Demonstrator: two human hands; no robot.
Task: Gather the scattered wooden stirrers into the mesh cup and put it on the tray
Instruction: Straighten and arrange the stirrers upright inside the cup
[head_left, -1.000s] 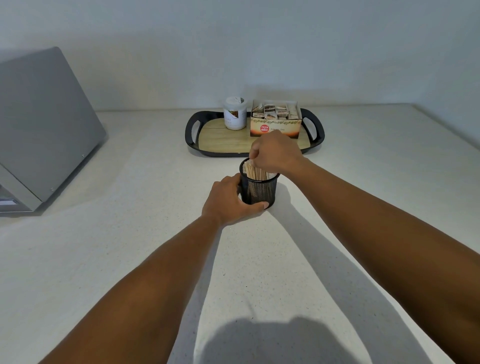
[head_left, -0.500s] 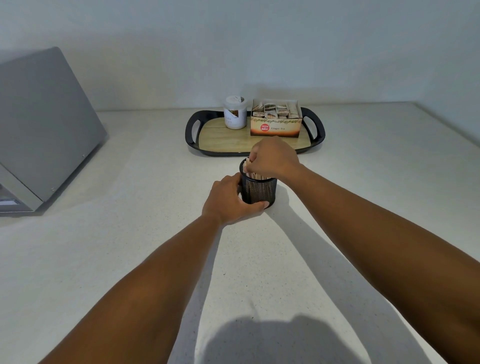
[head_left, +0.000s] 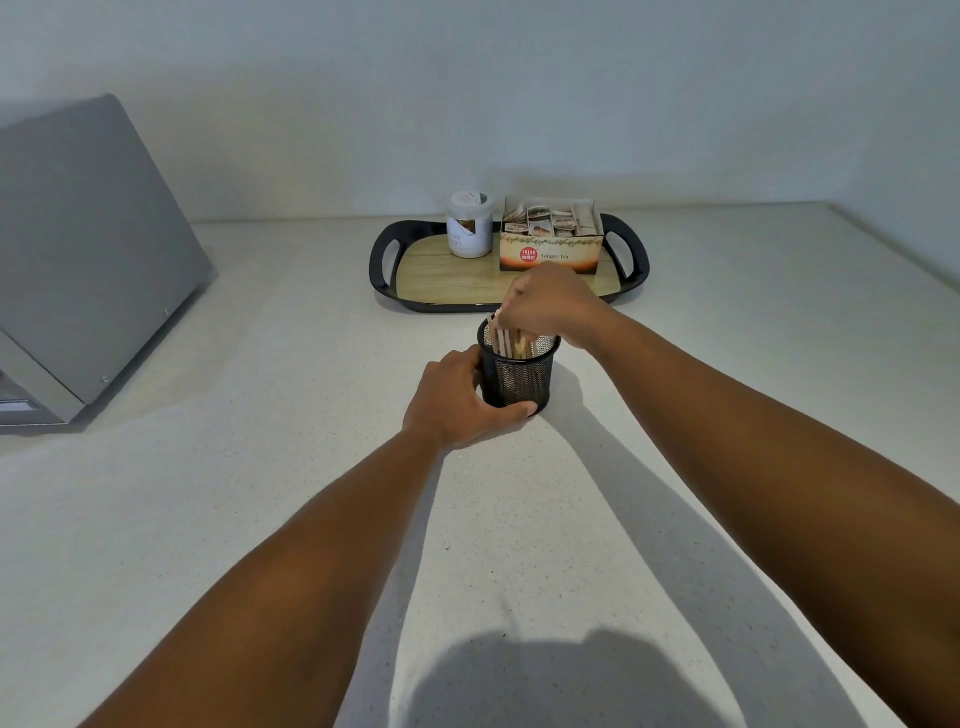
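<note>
A black mesh cup (head_left: 519, 376) stands upright on the white counter, a little in front of the tray (head_left: 452, 275). My left hand (head_left: 457, 397) wraps around the cup's left side and base. Several wooden stirrers (head_left: 506, 338) stand inside the cup, their tops leaning left above the rim. My right hand (head_left: 553, 304) hovers just over the cup's mouth, fingers pinched on the tops of the stirrers. The tray is black-rimmed with a wood-look floor and two handles.
On the tray stand a white jar (head_left: 470, 223) and an open ginger tea box (head_left: 550, 236). A grey slanted appliance (head_left: 88, 249) occupies the counter's left side. A wall runs behind the tray, and the counter extends to the right.
My right hand has risen slightly and shifted right above the cup, so the stirrer tops now show leaning left. My left hand keeps its hold on the cup.
</note>
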